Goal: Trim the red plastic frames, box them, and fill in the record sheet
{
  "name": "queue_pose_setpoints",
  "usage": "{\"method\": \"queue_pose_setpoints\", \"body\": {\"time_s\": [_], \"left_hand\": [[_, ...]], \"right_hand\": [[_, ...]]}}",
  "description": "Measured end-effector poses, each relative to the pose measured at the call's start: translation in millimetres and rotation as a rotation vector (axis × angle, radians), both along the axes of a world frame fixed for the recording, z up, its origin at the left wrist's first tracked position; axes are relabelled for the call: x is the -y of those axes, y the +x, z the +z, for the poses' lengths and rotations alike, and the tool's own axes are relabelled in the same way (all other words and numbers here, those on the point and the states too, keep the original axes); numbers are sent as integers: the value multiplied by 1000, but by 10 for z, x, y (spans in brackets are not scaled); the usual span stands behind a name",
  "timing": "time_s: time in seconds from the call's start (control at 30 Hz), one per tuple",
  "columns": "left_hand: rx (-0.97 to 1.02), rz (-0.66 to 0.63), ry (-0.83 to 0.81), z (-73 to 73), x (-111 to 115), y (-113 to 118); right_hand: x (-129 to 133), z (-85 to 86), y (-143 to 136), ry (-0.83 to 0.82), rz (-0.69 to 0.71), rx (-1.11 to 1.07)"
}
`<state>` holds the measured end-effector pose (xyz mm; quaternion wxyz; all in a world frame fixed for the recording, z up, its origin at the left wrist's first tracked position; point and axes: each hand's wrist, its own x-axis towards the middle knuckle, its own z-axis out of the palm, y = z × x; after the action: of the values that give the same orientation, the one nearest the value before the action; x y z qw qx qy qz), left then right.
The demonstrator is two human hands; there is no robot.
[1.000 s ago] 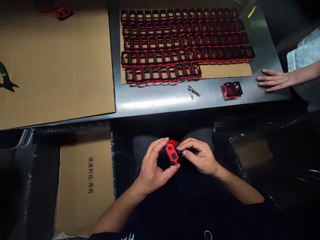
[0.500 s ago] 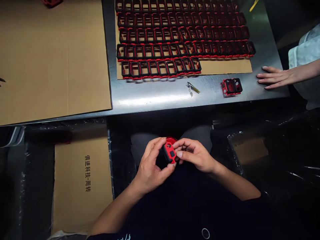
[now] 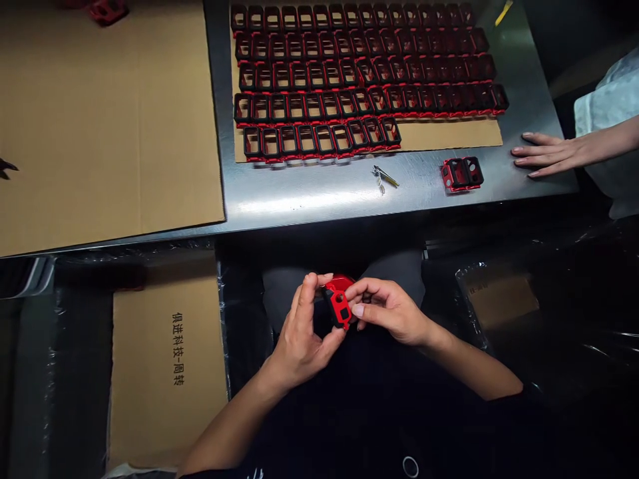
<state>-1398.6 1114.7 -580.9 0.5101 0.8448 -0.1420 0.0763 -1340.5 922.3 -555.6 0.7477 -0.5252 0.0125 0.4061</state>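
Observation:
A red and black frame (image 3: 341,307) is held between both hands above the lap. My left hand (image 3: 302,339) grips its left side, with the thumb at the bottom and fingertips at the top. My right hand (image 3: 389,311) pinches the right side with thumb and forefinger; its other fingertips are partly hidden behind the frame. Just behind the held frame shows a round red object (image 3: 344,283), mostly covered. On the metal table, rows of similar frames (image 3: 313,106) stand on cardboard, and a joined-looking pair of frames (image 3: 462,174) lies near the front edge.
A small metal clipper-like tool (image 3: 386,176) lies on the metal table (image 3: 299,199). Another person's hand (image 3: 554,154) rests flat at the right. Large cardboard (image 3: 100,133) covers the left, with a red part (image 3: 107,10) on it. A yellow tool (image 3: 504,13) is at the back right.
The fingers of my left hand have straightened and shifted slightly on the frame, which has turned a little. More of the red part at the upper left is in view.

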Motion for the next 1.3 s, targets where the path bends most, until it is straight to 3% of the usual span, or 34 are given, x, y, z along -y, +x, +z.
{"method": "queue_pose_setpoints", "body": {"time_s": [0.6, 0.83, 1.03, 1.13, 1.23, 1.3], "left_hand": [[1, -11, 1, 45, 10, -17], [-136, -27, -51, 49, -2, -27], [-134, -46, -12, 110, 0, -10], [-78, 54, 82, 194, -294, 229], [-122, 445, 280, 363, -924, 834], [-318, 685, 470, 516, -1410, 1382]], "right_hand": [[-58, 58, 62, -13, 27, -23], [-85, 39, 66, -24, 26, -27], [-81, 9, 59, -67, 18, -54], [-39, -36, 59, -158, -24, -39], [17, -116, 81, -245, -83, -10], [48, -149, 91, -294, -125, 8]]}}
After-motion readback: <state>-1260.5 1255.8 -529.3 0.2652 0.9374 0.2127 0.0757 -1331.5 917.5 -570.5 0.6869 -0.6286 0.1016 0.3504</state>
